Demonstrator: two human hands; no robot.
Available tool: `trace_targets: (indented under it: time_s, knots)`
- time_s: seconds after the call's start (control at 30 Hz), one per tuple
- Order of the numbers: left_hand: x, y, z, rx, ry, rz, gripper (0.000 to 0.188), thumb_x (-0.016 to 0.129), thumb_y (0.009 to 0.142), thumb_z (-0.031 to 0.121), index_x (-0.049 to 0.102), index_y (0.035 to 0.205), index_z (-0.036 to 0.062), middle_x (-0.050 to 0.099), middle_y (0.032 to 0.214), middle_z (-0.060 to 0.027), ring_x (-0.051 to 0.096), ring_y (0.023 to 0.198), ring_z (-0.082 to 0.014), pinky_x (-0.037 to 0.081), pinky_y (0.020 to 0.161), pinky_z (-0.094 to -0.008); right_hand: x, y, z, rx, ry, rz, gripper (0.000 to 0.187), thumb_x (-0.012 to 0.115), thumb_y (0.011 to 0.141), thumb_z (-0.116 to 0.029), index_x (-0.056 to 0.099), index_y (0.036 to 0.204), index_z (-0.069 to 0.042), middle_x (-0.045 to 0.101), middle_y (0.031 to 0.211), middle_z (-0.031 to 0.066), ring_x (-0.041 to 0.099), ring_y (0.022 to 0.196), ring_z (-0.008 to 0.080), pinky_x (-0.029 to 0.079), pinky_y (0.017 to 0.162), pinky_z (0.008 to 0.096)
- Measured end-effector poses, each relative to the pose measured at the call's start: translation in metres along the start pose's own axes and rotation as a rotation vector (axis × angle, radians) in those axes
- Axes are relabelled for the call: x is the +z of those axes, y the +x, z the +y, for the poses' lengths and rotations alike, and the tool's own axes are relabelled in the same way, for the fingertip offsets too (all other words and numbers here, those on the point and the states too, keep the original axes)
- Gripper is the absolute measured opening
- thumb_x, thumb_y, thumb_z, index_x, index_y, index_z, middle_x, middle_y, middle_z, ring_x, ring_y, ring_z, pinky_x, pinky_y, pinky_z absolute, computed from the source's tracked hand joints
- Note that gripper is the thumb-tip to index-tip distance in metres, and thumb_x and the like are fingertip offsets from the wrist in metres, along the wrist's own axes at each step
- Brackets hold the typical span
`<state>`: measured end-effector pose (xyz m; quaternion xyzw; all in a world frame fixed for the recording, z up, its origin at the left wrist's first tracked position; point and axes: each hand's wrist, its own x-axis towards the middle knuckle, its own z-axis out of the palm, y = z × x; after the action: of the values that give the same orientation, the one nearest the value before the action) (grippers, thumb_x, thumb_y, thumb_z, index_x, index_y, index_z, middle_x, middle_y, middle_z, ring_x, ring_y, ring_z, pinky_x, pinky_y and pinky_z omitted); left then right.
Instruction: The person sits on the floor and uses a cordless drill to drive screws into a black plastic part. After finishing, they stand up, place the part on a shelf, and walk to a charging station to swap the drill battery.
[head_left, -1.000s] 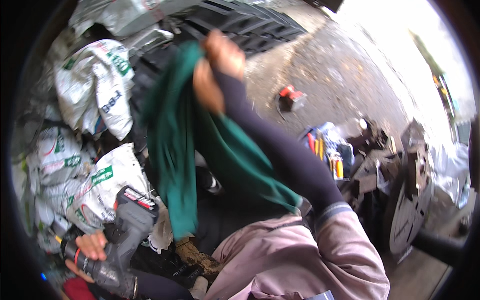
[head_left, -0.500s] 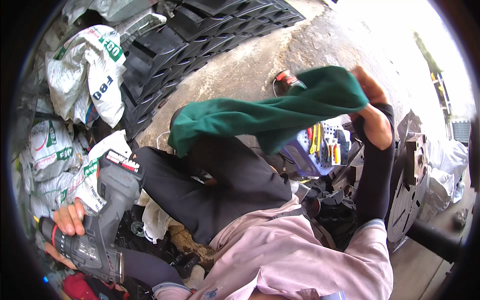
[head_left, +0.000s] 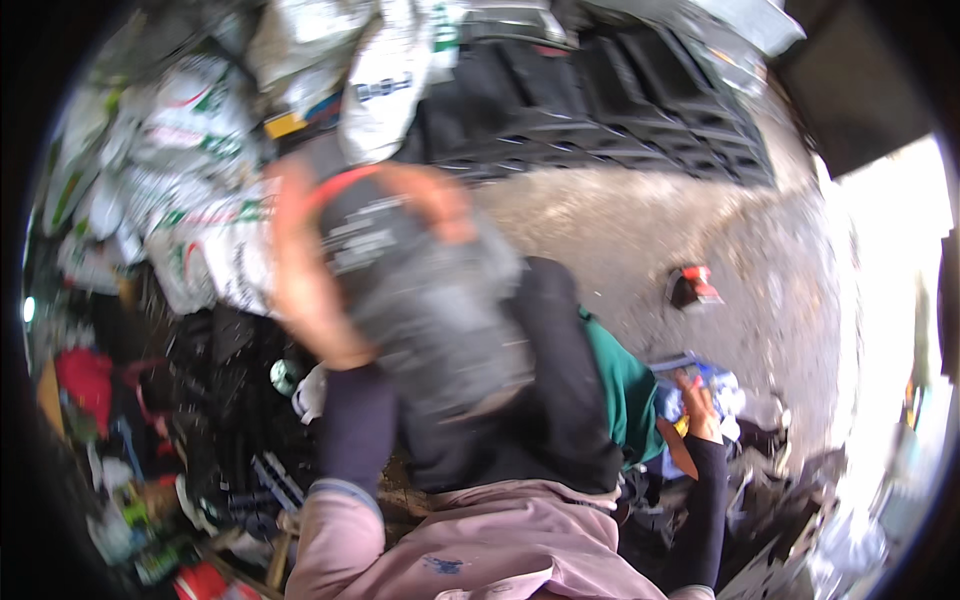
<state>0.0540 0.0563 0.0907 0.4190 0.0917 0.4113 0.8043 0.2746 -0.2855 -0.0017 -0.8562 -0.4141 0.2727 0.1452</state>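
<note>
My left hand (head_left: pixel 305 290) is wrapped round the front end of a grey and black cordless drill (head_left: pixel 420 300) with a red ring near its chuck. Both are smeared by motion, in front of my left thigh. Over at the right, my right hand (head_left: pixel 698 412) reaches with thumb and fingers apart over the blue-purple basket (head_left: pixel 672 465) of small tools. Nothing shows in its grip. Beside its wrist, a green cloth (head_left: pixel 622 395) drapes along the side of my right leg; part of it is hidden behind the leg.
White printed sacks (head_left: pixel 215 245) are heaped on the left. Black moulded plastic panels (head_left: pixel 590 105) lie across the far side. A small red and black tool (head_left: pixel 694 287) sits on the concrete floor (head_left: pixel 600 230). Metal parts crowd around the basket; mixed clutter covers the lower left.
The view has turned left. The drill has swung inward and up over my legs in my left hand. My right hand has let go of the green cloth, lowering to the basket.
</note>
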Motion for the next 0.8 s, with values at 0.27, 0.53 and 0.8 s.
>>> trace_targets:
  time_s: [0.27,0.53,0.8]
  knots:
    - [0.033,0.060,-0.049,-0.327,0.547,0.100,0.059,0.054,0.088,0.055,0.065,0.094,-0.0027,0.066,0.088,-0.0207,0.060,0.104,-0.0313,0.043,0.094,-0.0428,0.042,0.192,-0.110,-0.472,0.563,0.280,0.046,0.057,0.087,-0.010,0.049,0.130,0.004,0.053,0.108,0.0105,0.048,0.099,0.0244,0.040,0.094,0.0361]
    - [-0.116,0.066,-0.102,-0.483,0.362,0.304,0.070,0.071,0.082,0.035,0.043,0.137,0.0029,0.052,0.130,-0.0165,0.049,0.122,-0.0265,0.034,0.107,-0.0375,0.016,0.315,-0.185,-0.312,1.300,-0.248,0.064,0.054,0.096,-0.024,0.021,0.147,-0.003,0.036,0.078,-0.0005,0.039,0.071,0.0127,0.040,0.078,0.0343]
    - [-0.056,0.038,0.006,-0.226,0.027,0.461,0.061,0.072,0.086,0.022,0.044,0.137,0.0045,0.054,0.125,-0.0076,0.047,0.118,-0.0151,0.036,0.103,-0.0304,-0.072,0.286,-0.330,-0.059,1.556,-0.596,0.067,0.057,0.096,-0.033,0.022,0.149,-0.013,0.038,0.074,0.0003,0.042,0.065,0.0141,0.044,0.067,0.0356]
